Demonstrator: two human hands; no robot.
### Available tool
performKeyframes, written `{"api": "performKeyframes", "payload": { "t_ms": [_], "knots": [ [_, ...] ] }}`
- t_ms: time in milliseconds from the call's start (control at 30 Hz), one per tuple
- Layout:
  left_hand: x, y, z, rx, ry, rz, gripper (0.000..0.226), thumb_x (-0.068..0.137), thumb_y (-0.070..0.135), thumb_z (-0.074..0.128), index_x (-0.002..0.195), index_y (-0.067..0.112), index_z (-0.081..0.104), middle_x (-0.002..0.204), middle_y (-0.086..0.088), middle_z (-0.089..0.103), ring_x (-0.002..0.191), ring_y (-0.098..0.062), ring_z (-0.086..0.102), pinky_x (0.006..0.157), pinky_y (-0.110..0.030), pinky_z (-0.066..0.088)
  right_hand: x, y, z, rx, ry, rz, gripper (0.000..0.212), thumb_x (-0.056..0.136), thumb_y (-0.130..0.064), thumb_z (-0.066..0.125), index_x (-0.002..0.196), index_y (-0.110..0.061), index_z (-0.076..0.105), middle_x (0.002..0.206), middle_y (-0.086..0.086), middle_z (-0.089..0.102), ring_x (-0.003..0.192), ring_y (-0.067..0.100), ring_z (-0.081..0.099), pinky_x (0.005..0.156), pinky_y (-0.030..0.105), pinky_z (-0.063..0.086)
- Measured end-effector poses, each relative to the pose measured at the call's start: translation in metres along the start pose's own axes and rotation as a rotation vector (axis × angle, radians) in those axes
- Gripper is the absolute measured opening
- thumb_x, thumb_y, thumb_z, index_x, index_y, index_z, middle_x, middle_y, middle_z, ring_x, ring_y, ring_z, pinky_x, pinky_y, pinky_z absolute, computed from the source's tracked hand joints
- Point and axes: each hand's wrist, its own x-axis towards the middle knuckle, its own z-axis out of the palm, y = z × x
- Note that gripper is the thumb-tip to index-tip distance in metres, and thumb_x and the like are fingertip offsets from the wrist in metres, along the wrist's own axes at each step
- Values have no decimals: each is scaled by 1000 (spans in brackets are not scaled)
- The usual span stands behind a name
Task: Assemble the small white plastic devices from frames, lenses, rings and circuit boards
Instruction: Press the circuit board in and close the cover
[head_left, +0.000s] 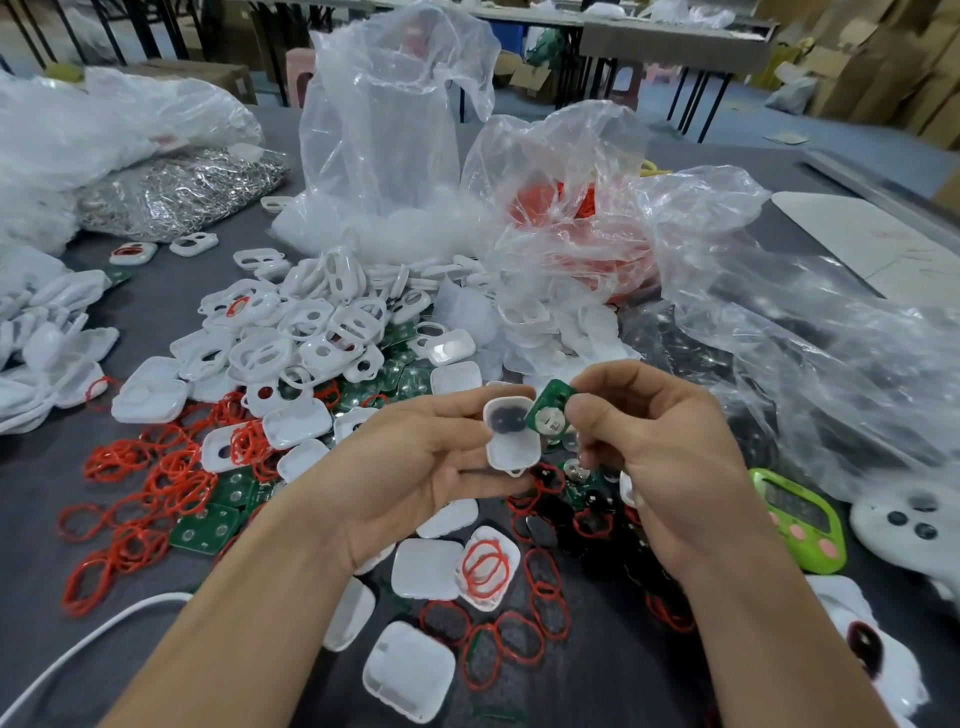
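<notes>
My left hand (415, 467) holds a small white plastic frame (511, 439) above the table, its inner side toward me, with a dark round lens showing in its upper half. My right hand (660, 457) pinches a green circuit board (548, 413) with a silver disc on it, held right against the frame's upper right edge. White frames (311, 332) are heaped behind my hands. Red rings (156, 483) are scattered to the left and below. More green boards (208, 527) lie flat on the table.
Large clear plastic bags (395, 130) stand behind the heap, one holding red rings (566, 208). A bag of metal parts (182, 192) sits at the back left. A green timer (800, 519) and a white device (914, 525) lie at right. A white cable (93, 644) crosses the lower left.
</notes>
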Motion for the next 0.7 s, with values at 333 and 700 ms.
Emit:
{"api": "performKeyframes", "payload": {
  "t_ms": [333,700],
  "knots": [
    [-2,2,2,-13,-20,-23,40,94,2,55,132,6,67,128,-21,69,103,-30,71,90,-44,62,-1,2,5,-236,-23,-147,27,84,5,77,75,-20,78,70,3,74,56,9,61,54,21,50],
    [-4,2,4,31,-22,-32,48,92,25,54,134,4,65,132,-31,63,109,-36,66,92,-43,61,-5,9,12,-485,-48,-239,23,85,-3,78,75,-24,76,72,-9,75,66,7,71,62,14,52]
  ]
}}
